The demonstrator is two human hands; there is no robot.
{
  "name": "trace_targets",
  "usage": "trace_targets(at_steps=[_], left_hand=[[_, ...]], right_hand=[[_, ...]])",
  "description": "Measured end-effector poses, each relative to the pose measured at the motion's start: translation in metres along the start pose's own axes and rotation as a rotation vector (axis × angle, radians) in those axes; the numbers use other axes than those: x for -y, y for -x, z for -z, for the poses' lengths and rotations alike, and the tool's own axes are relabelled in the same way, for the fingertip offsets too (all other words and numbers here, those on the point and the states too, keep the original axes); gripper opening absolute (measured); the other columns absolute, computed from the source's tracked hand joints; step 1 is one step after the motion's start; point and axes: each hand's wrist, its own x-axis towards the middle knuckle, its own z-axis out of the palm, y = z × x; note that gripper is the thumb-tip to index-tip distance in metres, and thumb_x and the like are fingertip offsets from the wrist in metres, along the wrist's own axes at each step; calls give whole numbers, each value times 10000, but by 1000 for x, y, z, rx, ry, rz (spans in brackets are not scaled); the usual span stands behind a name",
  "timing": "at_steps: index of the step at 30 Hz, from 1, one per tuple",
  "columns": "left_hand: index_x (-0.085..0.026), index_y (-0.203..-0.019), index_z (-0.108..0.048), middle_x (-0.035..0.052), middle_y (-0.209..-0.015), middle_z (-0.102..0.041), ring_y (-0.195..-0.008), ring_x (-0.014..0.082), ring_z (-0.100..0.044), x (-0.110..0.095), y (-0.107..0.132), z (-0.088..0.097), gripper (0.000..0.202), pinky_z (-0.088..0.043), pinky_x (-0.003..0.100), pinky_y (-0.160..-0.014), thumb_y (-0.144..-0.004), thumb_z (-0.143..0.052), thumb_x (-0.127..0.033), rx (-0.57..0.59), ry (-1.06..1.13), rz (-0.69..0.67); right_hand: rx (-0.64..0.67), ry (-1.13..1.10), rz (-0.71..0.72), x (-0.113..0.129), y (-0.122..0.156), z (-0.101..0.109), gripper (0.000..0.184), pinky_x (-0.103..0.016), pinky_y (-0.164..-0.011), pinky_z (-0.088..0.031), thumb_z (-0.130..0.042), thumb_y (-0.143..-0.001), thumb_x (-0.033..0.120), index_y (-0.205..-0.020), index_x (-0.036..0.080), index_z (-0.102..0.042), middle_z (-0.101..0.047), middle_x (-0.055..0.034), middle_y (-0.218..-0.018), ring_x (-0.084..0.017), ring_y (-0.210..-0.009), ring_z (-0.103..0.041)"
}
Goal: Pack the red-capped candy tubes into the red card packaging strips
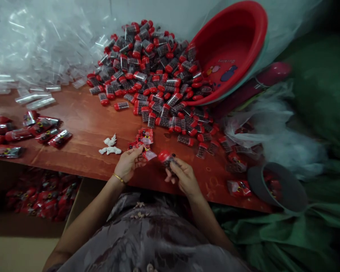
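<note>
My left hand (128, 163) pinches a small clear plastic bag (149, 154) at the near edge of the red-brown table (82, 124). My right hand (183, 175) grips a small red-capped vial (165, 157) with dark contents, its cap pointing toward the bag's mouth. Just beyond the hands lies a little stack of red printed labels (145, 136). A big heap of the same red-capped vials (153, 71) covers the middle of the table behind them.
A red plastic basin (229, 49) leans tilted at the back right. Clear empty bags (31, 49) pile at the back left. Filled packets (42, 130) lie at the left; more fill a cardboard box (39, 196) below. A grey bowl (277, 187) sits at the right; white scraps (110, 146) lie near my left hand.
</note>
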Motion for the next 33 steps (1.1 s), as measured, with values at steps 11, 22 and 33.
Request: trace_targets(at_steps=[11, 22, 33], left_hand=[[-122, -658, -642, 13, -595, -646, -488, 99, -576, 5, 3, 3, 433, -474, 214, -491, -461, -828, -461, 32, -140, -91], [-114, -651, -668, 14, -599, -654, -529, 111, -585, 2, 9, 0, 457, -504, 242, -544, -436, -830, -484, 44, -167, -104], [-135, -546, -591, -25, -541, -593, -481, 78, -535, 5, 12, -2, 479, -490, 220, -519, -392, -817, -529, -18, -202, -116]], right_hand=[[109, 137, -75, 16, 10, -8, 280, -178, -361, -253, -604, -750, 438, -661, 181, -537, -478, 62, -438, -49, -361, -345], [149, 146, -71, 15, 14, -9, 248, -197, -439, -312, -601, -743, 409, -685, 171, -558, -475, 62, -466, -68, -415, -405], [125, 210, -36, 11, 17, -8, 249, -205, -436, -308, -591, -757, 410, -664, 182, -550, -464, 58, -465, -76, -424, -404]])
